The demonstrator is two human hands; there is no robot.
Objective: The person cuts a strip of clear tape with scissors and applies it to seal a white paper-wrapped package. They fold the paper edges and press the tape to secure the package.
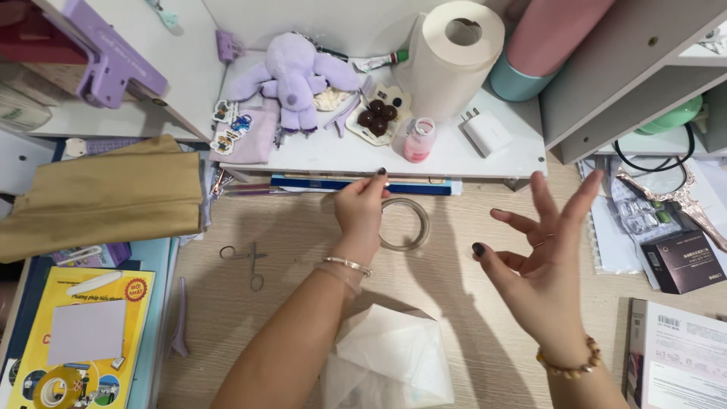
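Observation:
My left hand (362, 206) reaches forward over the wooden desk (303, 235) and pinches the edge of a clear roll of tape (405, 224), which stands tilted under the fingers. A thin bracelet circles that wrist. My right hand (539, 254) hovers to the right of the roll with fingers spread and palm turned inward, holding nothing. It wears a beaded bracelet. A folded white cloth or paper (390, 356) lies near me between my forearms.
Small scissors (250, 261) lie left of my left arm. A tan folded fabric (102, 197) and a yellow book (79, 333) sit at the left. A white shelf (454, 155) holds a purple plush toy (295, 76), paper roll (453, 57), pink jar (419, 140). Boxes lie at right.

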